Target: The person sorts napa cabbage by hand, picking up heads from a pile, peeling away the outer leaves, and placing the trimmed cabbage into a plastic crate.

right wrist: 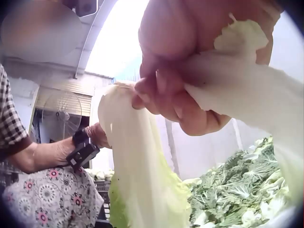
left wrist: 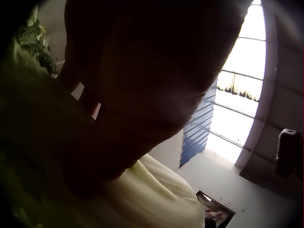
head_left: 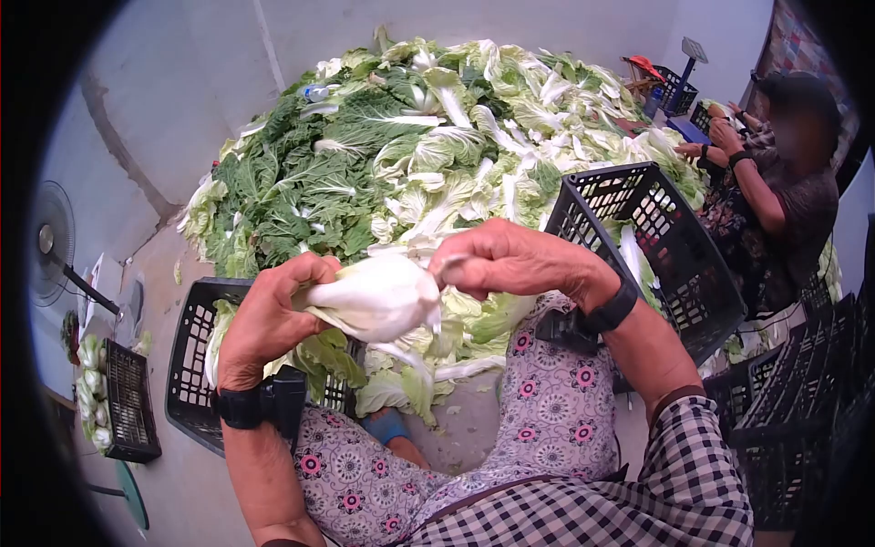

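Observation:
A trimmed napa cabbage (head_left: 374, 296), pale and white at its base, is held up sideways over the lap. My left hand (head_left: 273, 305) grips it around its leafy end, thumb in front. At the base end is my right hand (head_left: 510, 260), its fingers curled. The right wrist view shows those fingers pinching a loose white cabbage leaf (right wrist: 247, 90), which trails down to the right, while the fingertips sit right at the base of the cabbage (right wrist: 133, 156). In the left wrist view the left hand (left wrist: 147, 85) is dark and covers much of the cabbage.
A large heap of cabbage leaves (head_left: 437, 155) lies ahead against the wall. Black crates stand at the left (head_left: 191, 365) and right (head_left: 711, 301) of the knees. Farther left are a crate of cabbages (head_left: 132, 401) and a fan (head_left: 50, 237). Another person (head_left: 775, 182) works at the right.

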A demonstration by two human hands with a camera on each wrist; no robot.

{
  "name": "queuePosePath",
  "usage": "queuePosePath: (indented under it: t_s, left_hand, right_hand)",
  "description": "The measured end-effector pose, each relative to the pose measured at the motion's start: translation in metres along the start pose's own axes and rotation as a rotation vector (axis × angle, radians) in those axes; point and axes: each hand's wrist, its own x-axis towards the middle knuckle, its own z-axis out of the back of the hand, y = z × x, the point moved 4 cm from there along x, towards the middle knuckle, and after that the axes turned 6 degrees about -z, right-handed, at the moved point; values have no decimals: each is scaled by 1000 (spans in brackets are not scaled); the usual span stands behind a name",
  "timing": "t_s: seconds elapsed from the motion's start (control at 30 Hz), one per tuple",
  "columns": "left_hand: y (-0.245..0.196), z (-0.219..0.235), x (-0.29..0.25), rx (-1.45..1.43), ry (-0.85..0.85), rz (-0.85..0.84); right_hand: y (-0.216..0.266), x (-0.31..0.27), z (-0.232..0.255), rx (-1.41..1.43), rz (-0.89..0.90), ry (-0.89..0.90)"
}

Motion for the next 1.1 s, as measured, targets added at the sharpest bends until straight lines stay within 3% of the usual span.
queuePosePath:
  t_s: [0.1,0.17,0.23,0.27,0.37,0.47,0.57,0.77,0.8,0.87,1.0,1.1]
  left_hand:
    - [9,-1,1,-16,-54,-17]
    - [18,6,-4,-105,-96,74]
    - [26,11,-10,-239,-163,228]
    - [26,15,-10,-218,-187,222]
    - [28,22,-7,-251,-240,167]
    - [25,20,-8,-440,-292,148]
    - [6,14,-3,-531,-311,81]
    - [10,3,-10,-687,-444,26]
    - [4,-1,-8,-747,-474,16]
    - [-12,-14,-4,-835,-551,30]
    - [-6,-18,-5,-662,-592,141]
    - [-34,-24,7,-526,-379,-48]
  right_hand:
    - [10,-4,13,-52,39,-153]
    - [10,-17,35,13,-64,-320]
    - [1,-27,58,16,40,-621]
    - [-5,-28,72,-88,107,-757]
    - [-37,-25,93,-852,-18,-918]
    - [-27,-23,67,-616,-98,-655]
    - [-8,-12,36,-566,-9,-417]
    - [10,24,-39,-98,425,-81]
    - [9,28,-53,144,434,-86]
    - [12,30,-63,270,369,-130]
    - [7,33,-69,439,213,-340]
    - [6,24,-50,631,209,-323]
